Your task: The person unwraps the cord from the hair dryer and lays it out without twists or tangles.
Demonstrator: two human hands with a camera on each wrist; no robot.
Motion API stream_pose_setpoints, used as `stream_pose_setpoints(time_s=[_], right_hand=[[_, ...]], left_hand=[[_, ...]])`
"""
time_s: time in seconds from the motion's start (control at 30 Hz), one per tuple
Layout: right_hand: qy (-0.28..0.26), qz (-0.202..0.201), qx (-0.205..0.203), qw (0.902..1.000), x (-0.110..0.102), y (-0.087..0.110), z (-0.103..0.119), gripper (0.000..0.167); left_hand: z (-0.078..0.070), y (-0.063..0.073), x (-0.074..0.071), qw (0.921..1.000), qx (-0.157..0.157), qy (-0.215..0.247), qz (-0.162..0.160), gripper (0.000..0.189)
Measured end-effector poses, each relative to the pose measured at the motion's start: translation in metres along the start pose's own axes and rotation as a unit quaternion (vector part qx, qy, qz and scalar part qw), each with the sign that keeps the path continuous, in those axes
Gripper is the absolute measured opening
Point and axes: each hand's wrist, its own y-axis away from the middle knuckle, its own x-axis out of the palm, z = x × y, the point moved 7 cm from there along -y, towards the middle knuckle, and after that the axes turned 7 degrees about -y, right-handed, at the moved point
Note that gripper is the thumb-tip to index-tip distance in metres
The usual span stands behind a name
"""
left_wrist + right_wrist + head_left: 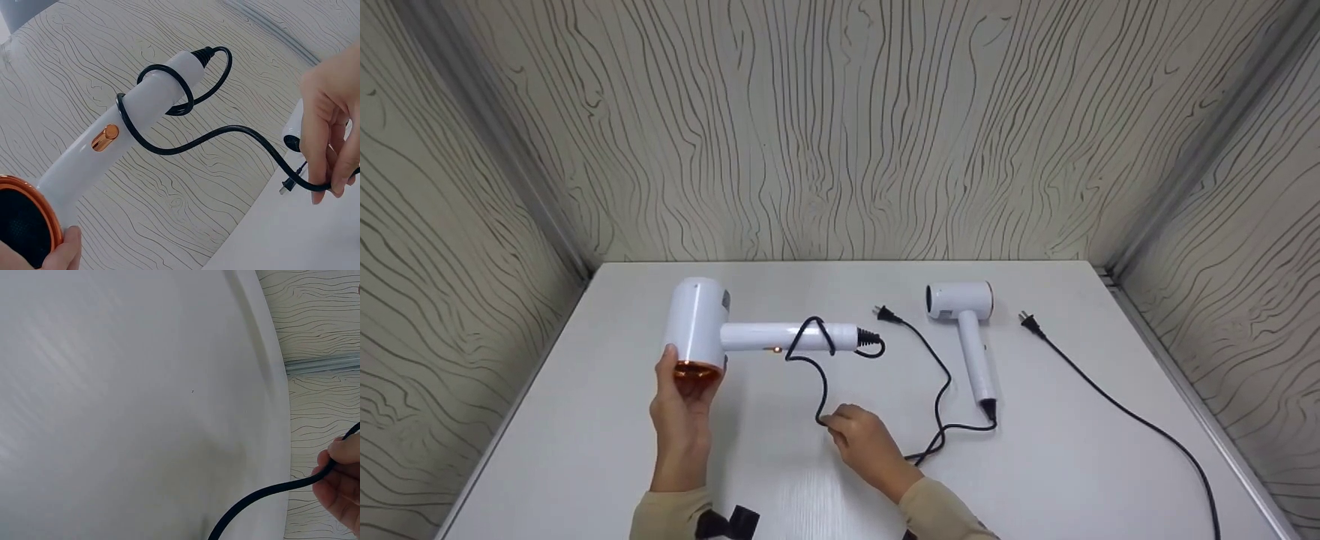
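Observation:
My left hand [684,409] grips a white hair dryer [696,319] by its barrel, near the copper-coloured rim. The dryer's handle [112,132] points right in the head view, with a copper switch [105,138] on its side. Its black cord [214,135] loops round the handle and runs down to my right hand [870,446]. Thumb and fingertips of that hand pinch the cord, as the right wrist view also shows. Part of my left palm is hidden behind the barrel.
A second white hair dryer [976,352] lies on the white table [1057,450] at the right. One plug [887,313] lies left of it, another plug [1031,322] right of it, its cord [1155,429] trailing to the front edge. Wood-patterned panels [840,135] enclose the table.

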Motion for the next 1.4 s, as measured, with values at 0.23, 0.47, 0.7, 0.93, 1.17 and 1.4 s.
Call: stream_pose_setpoints(time_s=[0.23,0.47,0.7,0.93,1.17,1.4], right_hand=[[0.038,0.053,-0.031,0.9974,0.014,-0.002,0.003,0.014],[0.056,0.097,-0.048,0.9926,0.024,-0.002,0.006,0.014],[0.076,0.133,-0.051,0.9869,0.034,0.001,0.004,0.012],[0.066,0.145,-0.047,0.9861,0.036,0.002,0.005,0.012],[0.079,0.138,-0.031,0.9867,0.037,0.005,0.001,0.012],[0.056,0.159,-0.006,0.9857,0.038,0.008,-0.007,0.014]], left_hand=[[-0.004,0.0,0.005,0.9996,0.001,0.026,-0.008,0.06],[-0.007,0.001,0.009,0.9981,0.004,0.06,-0.014,0.059],[-0.011,0.002,0.012,0.9962,0.004,0.087,-0.012,0.056],[-0.012,0.003,0.014,0.9942,0.005,0.107,-0.005,0.054],[-0.012,0.001,0.017,0.9923,0.002,0.124,-0.003,0.053],[-0.013,-0.001,0.017,0.9943,0.004,0.107,-0.008,0.056]])
